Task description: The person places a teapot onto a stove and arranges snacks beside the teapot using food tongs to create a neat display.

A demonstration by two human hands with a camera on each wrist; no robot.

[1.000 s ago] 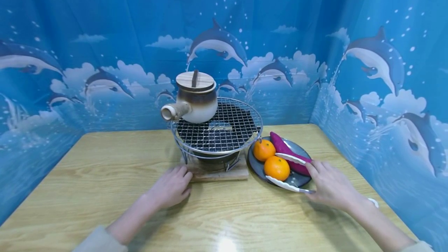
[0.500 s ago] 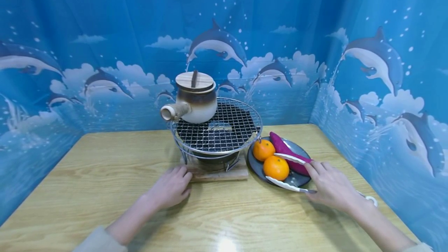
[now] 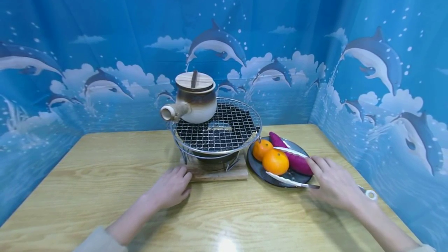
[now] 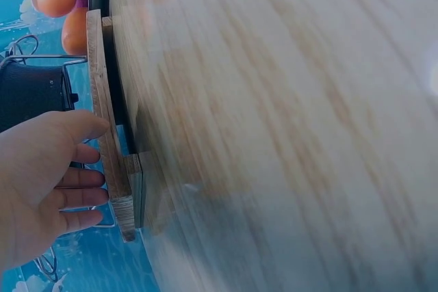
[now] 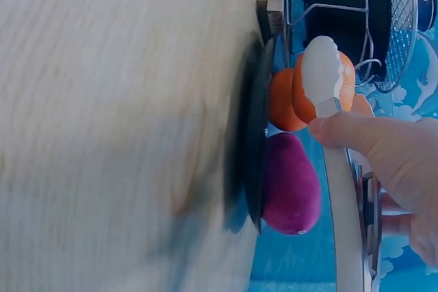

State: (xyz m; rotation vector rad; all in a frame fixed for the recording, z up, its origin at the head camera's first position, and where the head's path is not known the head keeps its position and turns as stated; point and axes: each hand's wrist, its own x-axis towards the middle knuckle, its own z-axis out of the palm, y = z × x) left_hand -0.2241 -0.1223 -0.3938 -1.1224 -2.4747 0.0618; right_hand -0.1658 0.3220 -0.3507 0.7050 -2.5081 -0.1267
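My right hand point(image 3: 334, 184) holds white-tipped tongs point(image 5: 342, 203) over the dark plate point(image 3: 253, 170) at the right. The tongs' arms are spread, one on each side of the front orange point(image 3: 275, 161); whether they touch it I cannot tell. A second orange point(image 3: 262, 149) lies just behind it, and a purple sweet potato point(image 3: 297, 162) lies beside them on the plate. My left hand point(image 3: 171, 188) rests at the near left corner of the wooden board point(image 3: 220, 175). In the left wrist view, its thumb and loosely extended fingers point(image 4: 82, 200) touch or nearly touch the board's edge.
On the board stands a dark stove point(image 5: 342, 11) under a round wire grill point(image 3: 224, 131). A lidded clay pot point(image 3: 197, 104) sits on the grill's left part, its handle pointing left. A blue dolphin curtain point(image 3: 140, 49) encloses the table point(image 3: 105, 174) behind and to the right.
The tongs have shifted, their far arm rising slightly and the ring end showing more. The oranges have shifted slightly, and the sweet potato has moved a little to the right. My left hand stays put.
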